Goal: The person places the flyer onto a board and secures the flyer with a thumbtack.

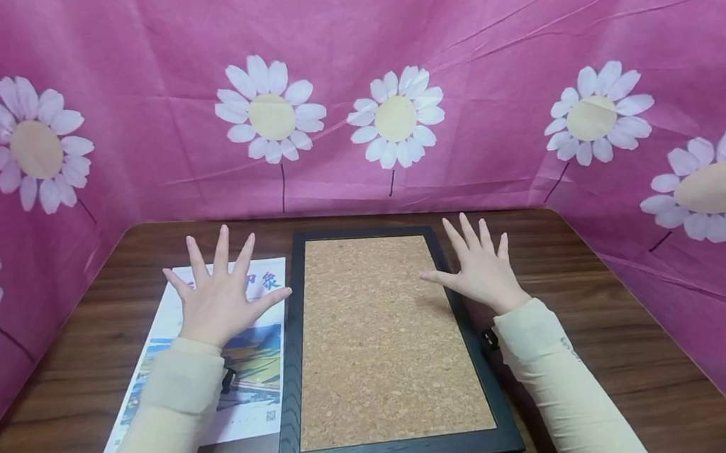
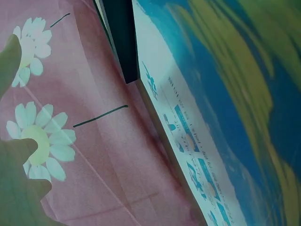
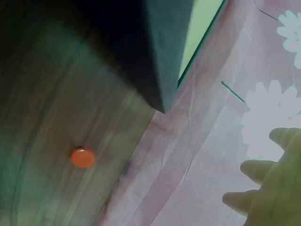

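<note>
A cork board (image 1: 387,338) in a black frame lies flat on the wooden table. To its left is a printed paper poster (image 1: 261,359) with a landscape picture and coloured characters. My left hand (image 1: 218,298) is held above the poster, fingers spread wide, thumb pointing toward the frame's left side. Across the board my right hand (image 1: 485,274) spreads its fingers over the right side of the frame, thumb over the cork. Neither hand holds anything. In the right wrist view, a small round orange object (image 3: 83,158) sits on the table beside the frame; no such object shows in the head view.
The brown wooden table (image 1: 628,348) extends on both sides of the board. A pink cloth (image 1: 475,25) printed with white daisies stands around its back and sides. Small black devices are worn at both wrists.
</note>
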Demonstrator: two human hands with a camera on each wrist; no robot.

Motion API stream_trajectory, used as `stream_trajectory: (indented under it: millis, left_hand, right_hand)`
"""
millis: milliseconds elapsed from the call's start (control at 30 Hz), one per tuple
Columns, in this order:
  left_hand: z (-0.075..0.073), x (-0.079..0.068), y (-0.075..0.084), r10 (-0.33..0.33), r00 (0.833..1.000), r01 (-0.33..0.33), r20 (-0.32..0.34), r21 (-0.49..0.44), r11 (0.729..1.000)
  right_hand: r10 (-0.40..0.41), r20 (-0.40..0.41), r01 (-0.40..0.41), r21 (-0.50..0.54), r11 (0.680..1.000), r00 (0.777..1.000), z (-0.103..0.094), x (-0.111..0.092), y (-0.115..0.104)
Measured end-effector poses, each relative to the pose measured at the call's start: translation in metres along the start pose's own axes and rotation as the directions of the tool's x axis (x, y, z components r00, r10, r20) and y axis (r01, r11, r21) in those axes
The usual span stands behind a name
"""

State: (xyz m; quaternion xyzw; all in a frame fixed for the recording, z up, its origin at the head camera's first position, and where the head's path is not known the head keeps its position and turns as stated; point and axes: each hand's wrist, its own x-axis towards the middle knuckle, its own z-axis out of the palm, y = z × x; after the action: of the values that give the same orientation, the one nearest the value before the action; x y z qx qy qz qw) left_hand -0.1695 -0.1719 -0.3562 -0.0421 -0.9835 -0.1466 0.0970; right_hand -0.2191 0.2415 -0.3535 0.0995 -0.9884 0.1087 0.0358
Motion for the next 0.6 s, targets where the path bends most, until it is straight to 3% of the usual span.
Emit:
stream_trajectory:
  millis: [167,433,600]
  left_hand:
    - [-0.006,-0.001,0.0,-0.015,0.999,0.016,0.037,-0.05,0.999]
    - [-0.014,-0.004,-0.003,-0.066,0.989,0.085,0.134,-0.143,0.986]
    - [-0.013,-0.007,-0.01,-0.084,0.983,0.111,0.163,-0.17,0.979]
  right_hand:
    - [0.01,0.06,-0.017,0.121,0.992,0.998,-0.005,0.001,0.002]
    - [0.01,0.148,-0.053,0.295,0.954,0.989,-0.007,-0.002,0.008]
    - [0.013,0.222,-0.106,0.411,0.906,0.975,-0.004,-0.007,0.015]
